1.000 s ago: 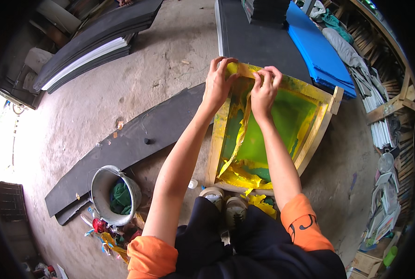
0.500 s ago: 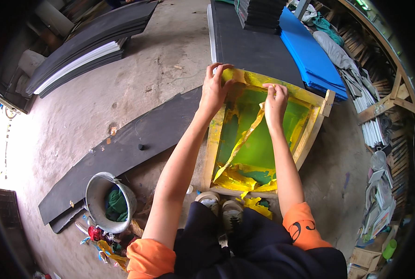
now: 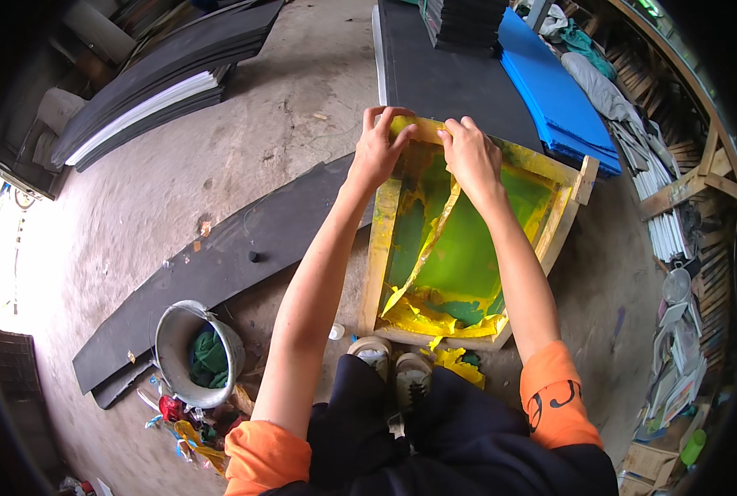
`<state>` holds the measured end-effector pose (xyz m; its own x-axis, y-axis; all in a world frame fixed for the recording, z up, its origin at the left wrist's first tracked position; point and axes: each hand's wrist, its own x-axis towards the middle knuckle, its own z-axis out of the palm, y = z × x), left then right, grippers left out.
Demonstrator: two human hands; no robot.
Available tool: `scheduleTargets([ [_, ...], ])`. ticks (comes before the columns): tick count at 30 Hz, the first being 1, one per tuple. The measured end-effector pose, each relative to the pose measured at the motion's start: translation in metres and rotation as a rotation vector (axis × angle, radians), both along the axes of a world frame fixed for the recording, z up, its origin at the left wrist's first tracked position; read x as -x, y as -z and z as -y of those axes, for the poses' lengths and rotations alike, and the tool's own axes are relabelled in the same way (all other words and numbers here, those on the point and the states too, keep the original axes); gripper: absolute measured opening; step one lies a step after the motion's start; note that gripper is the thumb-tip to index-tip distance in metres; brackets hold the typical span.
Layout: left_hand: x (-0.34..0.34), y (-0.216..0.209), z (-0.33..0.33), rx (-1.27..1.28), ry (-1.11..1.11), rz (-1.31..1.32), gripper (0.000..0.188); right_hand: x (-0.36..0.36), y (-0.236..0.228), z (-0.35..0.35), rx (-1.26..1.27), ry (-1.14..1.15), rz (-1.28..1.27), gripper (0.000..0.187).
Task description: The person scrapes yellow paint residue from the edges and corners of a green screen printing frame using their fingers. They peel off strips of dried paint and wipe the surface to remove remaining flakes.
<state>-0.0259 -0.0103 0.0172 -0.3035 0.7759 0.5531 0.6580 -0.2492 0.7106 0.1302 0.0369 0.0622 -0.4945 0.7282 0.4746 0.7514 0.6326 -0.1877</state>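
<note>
From my remote station I noted the left hand (image 3: 375, 154) at the far-left corner of the wooden frame (image 3: 378, 269), its fingers curled over the far rail and the thumb inside, holding the corner. The right hand (image 3: 474, 162) was at the far rail, right of that corner, its fingers drawn close together. I could not tell whether they pinched film or only touched wood.

The frame stood just beyond the shoes (image 3: 411, 376); I could not establish what bore its far edge. A loose yellow strip (image 3: 431, 236) ran from below the right hand across the green panel (image 3: 459, 240) toward the near-left corner. Crumpled yellow film (image 3: 424, 319) lay along the near edge, with yellow scraps (image 3: 459, 364) on the floor beside the shoes.

I judged tearing the foremost risk: a sharp pull on so thin a strip could snap it and leave remnants on the rail. Fingertips pressed inward could dent or split the panel. Should the left hand slacken, the frame could tip or slide. Scraps underfoot could cause a slip.
</note>
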Motion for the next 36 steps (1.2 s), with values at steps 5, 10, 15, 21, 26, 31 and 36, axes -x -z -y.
scheduleTargets([
  [5, -0.003, -0.006, -0.013, 0.059, -0.032, 0.017, 0.034, -0.03, 0.038, -0.005, -0.063, -0.008, -0.341, 0.017],
  [10, -0.006, 0.002, -0.015, 0.004, -0.036, 0.036, 0.036, -0.106, 0.042, 0.002, 0.032, 0.233, -0.479, 0.024],
  [15, -0.004, 0.011, -0.012, -0.049, -0.044, -0.033, 0.041, -0.137, 0.062, 0.007, 0.413, 0.142, -0.724, 0.034],
  [21, -0.048, 0.0, 0.065, -0.078, 0.016, -0.074, 0.043, -0.12, 0.056, 0.061, 0.978, -0.211, -0.911, 0.056],
  [26, -0.073, -0.03, 0.128, 0.338, 0.549, 0.575, 0.027, -0.112, 0.019, 0.104, 0.931, -0.366, -0.736, 0.065],
  [31, -0.082, -0.066, 0.161, 0.414, 0.632, 0.484, 0.025, -0.115, -0.016, 0.144, 0.803, -0.418, -0.573, 0.058],
  [36, -0.099, -0.108, 0.194, 0.375, 0.602, 0.313, 0.023, -0.134, -0.042, 0.169, 0.611, -0.503, -0.509, 0.057],
])
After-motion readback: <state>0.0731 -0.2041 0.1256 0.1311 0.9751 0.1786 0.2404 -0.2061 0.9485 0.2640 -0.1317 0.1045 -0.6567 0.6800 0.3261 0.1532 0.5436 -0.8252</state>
